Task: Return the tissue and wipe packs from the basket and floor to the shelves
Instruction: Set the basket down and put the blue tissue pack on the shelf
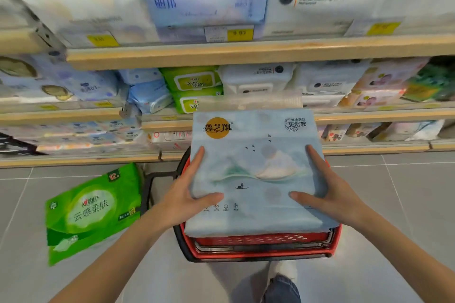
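Two-handed, head view: pressing the pale blue tissue pack [256, 170] between left hand [187, 194] on its left edge and right hand [330, 189] on its right, fingers straight, thumbs flat on top. Lying face up over the red basket [261, 241], long axis near-to-far toward the shelves [246, 53], equally close to both hands. Leaving the green tissue pack [91, 211] on the floor, left of the basket.
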Motion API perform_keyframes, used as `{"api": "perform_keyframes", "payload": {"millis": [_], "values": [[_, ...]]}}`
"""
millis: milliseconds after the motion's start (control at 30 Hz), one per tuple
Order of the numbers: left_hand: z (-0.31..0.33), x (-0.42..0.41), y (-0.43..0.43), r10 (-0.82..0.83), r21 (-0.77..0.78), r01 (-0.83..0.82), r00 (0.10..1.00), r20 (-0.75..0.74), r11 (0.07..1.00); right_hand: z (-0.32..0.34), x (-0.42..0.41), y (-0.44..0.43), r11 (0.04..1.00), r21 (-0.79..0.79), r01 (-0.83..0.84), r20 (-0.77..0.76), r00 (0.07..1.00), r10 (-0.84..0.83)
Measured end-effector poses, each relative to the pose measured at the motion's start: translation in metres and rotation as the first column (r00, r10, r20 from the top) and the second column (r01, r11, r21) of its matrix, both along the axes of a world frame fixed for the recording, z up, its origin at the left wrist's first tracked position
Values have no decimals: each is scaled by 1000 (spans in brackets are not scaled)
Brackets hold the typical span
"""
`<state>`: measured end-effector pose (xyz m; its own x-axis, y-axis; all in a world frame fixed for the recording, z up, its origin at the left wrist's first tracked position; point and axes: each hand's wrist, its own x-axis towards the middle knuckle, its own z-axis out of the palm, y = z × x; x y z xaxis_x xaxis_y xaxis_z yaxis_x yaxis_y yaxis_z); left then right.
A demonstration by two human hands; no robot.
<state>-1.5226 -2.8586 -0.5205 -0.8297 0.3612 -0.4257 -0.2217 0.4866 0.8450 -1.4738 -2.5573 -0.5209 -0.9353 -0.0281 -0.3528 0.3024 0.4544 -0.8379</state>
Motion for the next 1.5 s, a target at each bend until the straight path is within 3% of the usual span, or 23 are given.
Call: {"api": "perform_keyframes", "payload": {"millis": [267, 533, 733, 1033, 1200, 1500], "values": [[145, -1, -32, -81, 53, 96, 969, -235, 994, 140, 9, -29, 989, 134, 56, -221, 975, -25], [284, 12, -54, -63, 123, 131, 890, -451, 984, 289, 21, -50, 991, 113, 70, -432, 902, -14], [397, 26, -73, -42, 84, 124, 770, -637, 989, 400, 34, -68, 981, 153, 122, -611, 792, -3], [564, 65, -104, 14, 70, 77, 565, -825, 995, 547, 58, -99, 983, 118, 140, -844, 535, 25], [619, 78, -120, 35, 66, 54, 447, -894, 996, 608, 64, -114, 981, 129, 145, -907, 417, 58], [679, 81, -136, 101, 138, 84, 348, -932, 987, 672, 63, -133, 981, 136, 136, -948, 306, 89]]}}
